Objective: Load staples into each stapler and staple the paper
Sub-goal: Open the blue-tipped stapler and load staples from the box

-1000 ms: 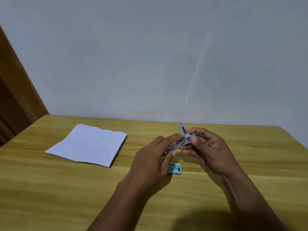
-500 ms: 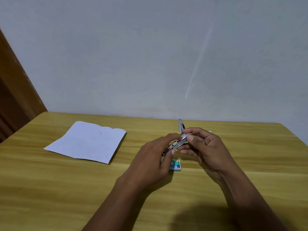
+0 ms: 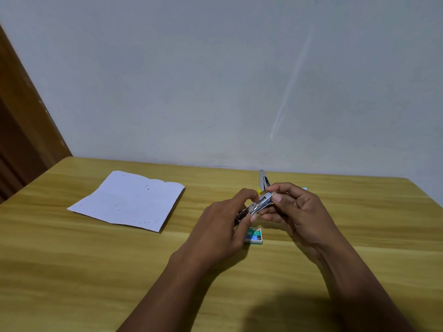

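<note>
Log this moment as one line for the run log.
left hand: grips metal stapler | right hand: pinches its other end | staple box: on table | paper: flat, at left | second stapler: behind hands

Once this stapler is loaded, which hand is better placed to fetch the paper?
Left. The white paper sheet lies to the left, nearest the left hand; the right hand would have to cross over. Both grip the small silver metal stapler, so the right could probably hold it alone.
</note>
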The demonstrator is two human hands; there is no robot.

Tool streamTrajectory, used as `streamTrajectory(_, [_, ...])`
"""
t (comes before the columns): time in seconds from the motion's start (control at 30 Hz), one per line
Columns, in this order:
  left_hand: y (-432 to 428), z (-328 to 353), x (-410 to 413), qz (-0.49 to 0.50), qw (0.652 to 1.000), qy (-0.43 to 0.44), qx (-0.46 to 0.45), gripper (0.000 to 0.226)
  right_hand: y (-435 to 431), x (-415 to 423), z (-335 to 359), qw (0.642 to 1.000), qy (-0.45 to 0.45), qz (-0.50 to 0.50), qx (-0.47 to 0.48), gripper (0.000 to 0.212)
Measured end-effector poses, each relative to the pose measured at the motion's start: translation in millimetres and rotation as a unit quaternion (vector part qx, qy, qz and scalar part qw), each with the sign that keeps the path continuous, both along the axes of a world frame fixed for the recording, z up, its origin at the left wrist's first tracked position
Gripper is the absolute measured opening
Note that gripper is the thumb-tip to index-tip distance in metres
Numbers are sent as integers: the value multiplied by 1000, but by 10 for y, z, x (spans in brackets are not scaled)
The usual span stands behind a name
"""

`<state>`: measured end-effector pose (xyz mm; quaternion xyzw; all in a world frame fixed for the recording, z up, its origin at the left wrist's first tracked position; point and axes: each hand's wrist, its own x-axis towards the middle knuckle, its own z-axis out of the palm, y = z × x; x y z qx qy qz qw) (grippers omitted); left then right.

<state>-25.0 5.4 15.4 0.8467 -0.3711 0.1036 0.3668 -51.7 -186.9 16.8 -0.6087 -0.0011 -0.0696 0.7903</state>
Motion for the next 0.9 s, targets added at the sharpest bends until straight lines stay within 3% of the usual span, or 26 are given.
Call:
streamTrajectory(0.33, [5,3,-11,3,1000,-2,-3,25,-2,8,-23,1000,7,-12,-6,19])
streamTrajectory(0.6, [-28,17,-39,35,991,40,-123,16,-14,8,5,999,-18,-33,-13,23])
streamTrajectory(0.7, [-55,68,-66,56,967,177,-176,15,-22,-2,22,999,-23,-38,-26,22])
streamTrajectory(0.8, [-67,166,-77,43,905,373,-202,19,-27,-11,36,999,-20,-30,-40,19])
streamTrajectory(0.9, [-73,216,-98,48,895,397,-199,18,-2,-20,64,997,-8,-42,-66,12])
